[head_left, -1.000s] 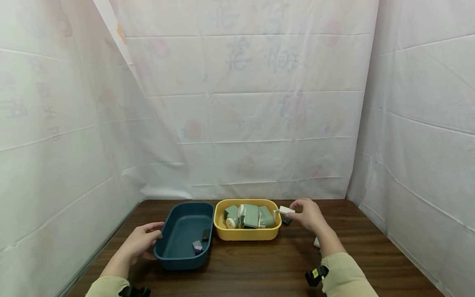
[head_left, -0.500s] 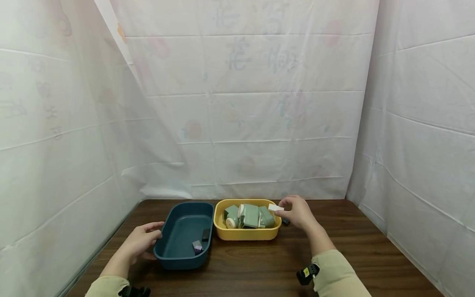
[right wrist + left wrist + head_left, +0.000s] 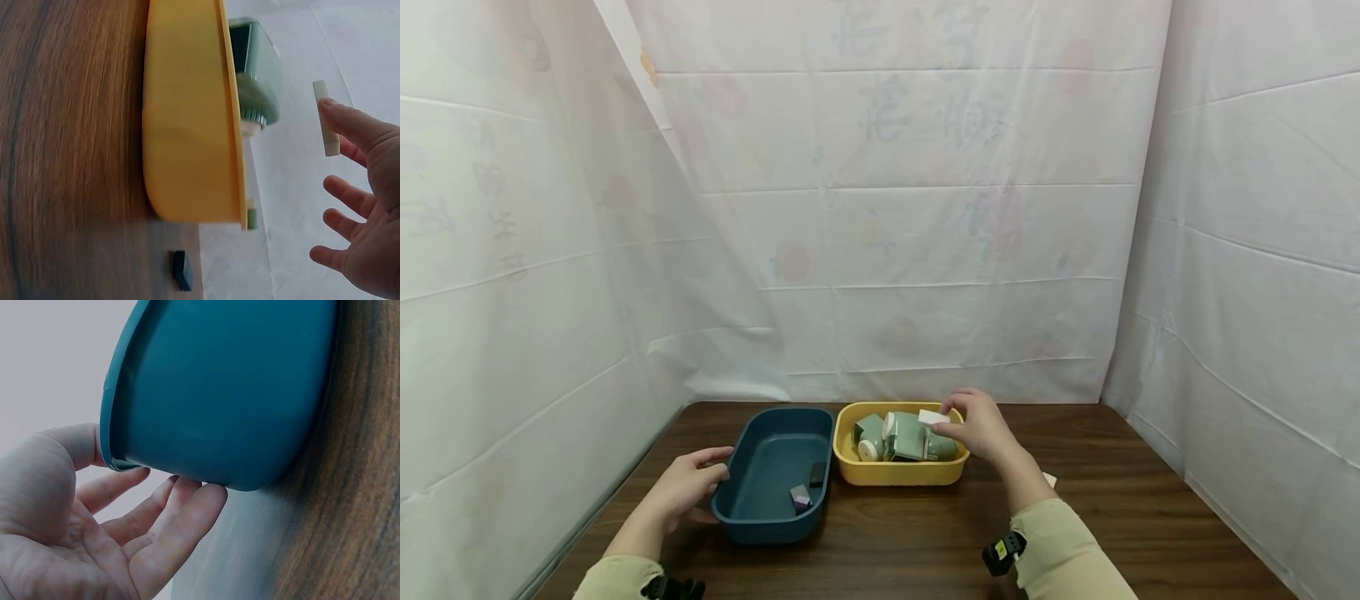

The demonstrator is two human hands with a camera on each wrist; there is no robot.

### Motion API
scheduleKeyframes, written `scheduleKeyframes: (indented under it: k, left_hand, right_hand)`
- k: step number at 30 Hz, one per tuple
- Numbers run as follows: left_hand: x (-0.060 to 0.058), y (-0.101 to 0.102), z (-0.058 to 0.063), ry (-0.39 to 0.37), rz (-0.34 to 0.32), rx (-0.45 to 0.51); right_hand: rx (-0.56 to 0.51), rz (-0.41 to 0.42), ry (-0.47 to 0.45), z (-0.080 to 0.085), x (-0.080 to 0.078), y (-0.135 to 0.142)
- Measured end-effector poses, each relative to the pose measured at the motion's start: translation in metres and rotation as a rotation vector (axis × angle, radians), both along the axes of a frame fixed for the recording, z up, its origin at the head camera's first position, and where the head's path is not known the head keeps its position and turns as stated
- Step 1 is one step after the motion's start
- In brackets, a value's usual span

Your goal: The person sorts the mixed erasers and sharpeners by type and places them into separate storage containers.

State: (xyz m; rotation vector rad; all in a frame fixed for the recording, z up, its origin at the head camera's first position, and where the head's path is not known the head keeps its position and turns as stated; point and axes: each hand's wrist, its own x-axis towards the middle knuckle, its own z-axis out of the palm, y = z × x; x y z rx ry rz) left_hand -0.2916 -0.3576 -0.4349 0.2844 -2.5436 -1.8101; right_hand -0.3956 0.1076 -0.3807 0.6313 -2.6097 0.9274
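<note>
My left hand (image 3: 681, 492) holds the near left rim of a blue plastic bin (image 3: 767, 529); in the left wrist view the thumb reaches over the rim and the other fingers lie along the outer wall (image 3: 225, 394). Between thumb and index finger, my right hand (image 3: 981, 429) pinches a small white rectangular block (image 3: 932, 417). That block is over the right part of a yellow bin (image 3: 898, 475), apart from what lies inside. Pale green square-sided containers (image 3: 906, 437) fill the yellow bin. The right hand's other fingers are spread and touch nothing (image 3: 350, 231).
In the blue bin lie a black block (image 3: 817, 475) and a grey-purple block (image 3: 801, 498). A dark block (image 3: 182, 270) sits on the wooden table (image 3: 910, 550) beside the yellow bin. A white piece (image 3: 1049, 479) shows behind the right forearm. White sheets (image 3: 895, 250) hang around.
My right hand has moved left with the white block, from beside the yellow bin to over it. The left hand and the blue bin have stayed in place.
</note>
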Motion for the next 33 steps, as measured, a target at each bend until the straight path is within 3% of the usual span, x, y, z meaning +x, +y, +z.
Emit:
scheduleKeyframes:
  k: [13,20,33]
  left_hand:
    - [-0.001,0.000,-0.001,0.015,-0.012,-0.001]
    - [-0.001,0.000,-0.001,0.009,-0.003,-0.006]
    - [-0.001,0.000,-0.001,0.008,0.002,-0.005]
  right_hand:
    - [-0.001,0.071,0.031,0.008,0.007,-0.035]
    - [0.026,0.085,-0.008,0.008,0.011,-0.049]
    - [0.089,0.160,-0.001,0.013,0.018,-0.077]
